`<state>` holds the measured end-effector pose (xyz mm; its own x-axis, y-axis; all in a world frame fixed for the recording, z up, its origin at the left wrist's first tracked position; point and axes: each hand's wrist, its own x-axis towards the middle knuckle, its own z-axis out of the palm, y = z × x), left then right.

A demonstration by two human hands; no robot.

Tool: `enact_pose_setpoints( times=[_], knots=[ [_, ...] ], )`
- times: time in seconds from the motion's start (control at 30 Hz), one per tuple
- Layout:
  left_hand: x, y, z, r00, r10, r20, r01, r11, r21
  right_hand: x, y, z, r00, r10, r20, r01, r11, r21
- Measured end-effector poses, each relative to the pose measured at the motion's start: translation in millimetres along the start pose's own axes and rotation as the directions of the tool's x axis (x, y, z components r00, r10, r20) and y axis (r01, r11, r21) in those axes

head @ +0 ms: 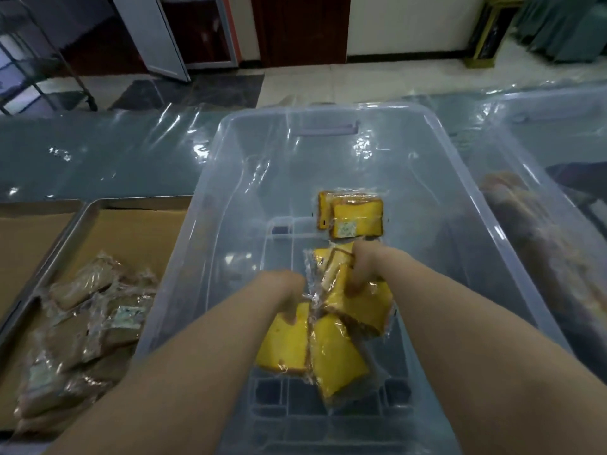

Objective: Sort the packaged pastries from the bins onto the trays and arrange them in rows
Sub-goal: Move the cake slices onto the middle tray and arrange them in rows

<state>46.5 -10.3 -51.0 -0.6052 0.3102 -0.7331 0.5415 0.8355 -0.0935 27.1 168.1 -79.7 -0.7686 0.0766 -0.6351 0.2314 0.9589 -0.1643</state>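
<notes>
**Entry: both hands in bin, mid-pick**

- L hand (285, 292): fingers curled, pinching the film edge of the yellow packs (338, 353).
- R hand (368, 269): fingers curled down into the same bunch, gripping the upper packs.
- Bunch hung below both sets of fingertips, inside the clear bin (210, 198). Couldn't tell if it was off the bin floor.
- Spare pack (356, 220): on the bin floor just beyond the R fingertips, untouched.

**Risks (judged)**
- Several packs per grip and slick film, so the lowest pack prob. slips out on the lift.
- Held by film only, so a seam may tear or the cake get squashed.
- High bin wall betw. fingers and tray (65, 244), so packs could snag on it in transfer.
- Brown packs (92, 323) lay heaped on the tray well left of the L fingers, so the yellow ones could get mixed in and rows lost.

**Surface & room**
- Table under shiny plastic sheet (98, 152), far side of fingers.
- 2nd bin (558, 142) to the right of the R fingers, contents blurred.
- Tiled floor (361, 83), dark door (299, 27) and wire rack (39, 60) beyond.
</notes>
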Motion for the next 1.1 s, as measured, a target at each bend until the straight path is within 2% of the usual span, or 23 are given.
enact_pose_setpoints(
  times=[0.13, 0.17, 0.23, 0.33, 0.5, 0.6, 0.77, 0.87, 0.93, 1.03, 1.1],
  knots=[
    [-2.6, -0.5, -2.3, 0.972, -0.032, 0.232, 0.022, 0.999, 0.045, 5.7, 8.9, -1.8, 0.997, -0.055, 0.046, 0.051, 0.995, 0.082],
    [-2.9, 1.3, -2.7, 0.967, -0.019, 0.254, 0.004, 0.998, 0.058, 5.9, 9.3, -2.1, 0.997, -0.062, 0.056, 0.056, 0.994, 0.091],
    [-2.5, 8.0, -2.7, 0.978, 0.048, 0.202, -0.061, 0.996, 0.061, 6.1, 8.8, -2.3, 0.996, -0.060, 0.067, 0.053, 0.994, 0.097],
    [-1.3, 21.2, 2.4, 0.988, 0.151, 0.032, -0.152, 0.987, 0.047, 5.5, 8.8, -1.7, 0.995, -0.060, 0.082, 0.050, 0.991, 0.120],
    [3.1, 26.1, 24.8, 0.992, 0.053, 0.114, -0.036, 0.988, -0.147, 6.2, 9.9, -2.1, 0.993, -0.062, 0.101, 0.045, 0.986, 0.160],
    [3.1, 23.1, 24.0, 0.993, 0.046, 0.105, -0.020, 0.971, -0.236, 5.7, 10.8, -0.8, 0.993, -0.069, 0.099, 0.052, 0.985, 0.167],
    [-2.7, 13.8, 14.7, 0.996, 0.004, 0.093, 0.022, 0.961, -0.276, 3.2, 3.6, 1.5, 0.995, -0.084, -0.051, 0.092, 0.983, 0.160],
    [-6.5, 6.9, 9.3, 0.999, -0.052, 0.000, 0.051, 0.974, -0.223, -0.5, -2.9, -4.7, 0.982, -0.116, -0.148, 0.154, 0.948, 0.277],
    [-9.2, 6.9, 8.2, 0.992, -0.096, -0.087, 0.086, 0.991, -0.104, -3.4, -5.6, -9.7, 0.971, -0.128, -0.203, 0.188, 0.930, 0.314],
    [-10.4, 13.4, 9.6, 0.971, -0.128, -0.202, 0.143, 0.988, 0.061, -4.6, -9.7, -16.9, 0.960, -0.114, -0.257, 0.175, 0.958, 0.229],
    [-11.1, 17.6, 10.0, 0.931, -0.147, -0.333, 0.182, 0.980, 0.078, -3.9, -10.3, -25.3, 0.950, -0.087, -0.300, 0.143, 0.975, 0.171]
  ],
)
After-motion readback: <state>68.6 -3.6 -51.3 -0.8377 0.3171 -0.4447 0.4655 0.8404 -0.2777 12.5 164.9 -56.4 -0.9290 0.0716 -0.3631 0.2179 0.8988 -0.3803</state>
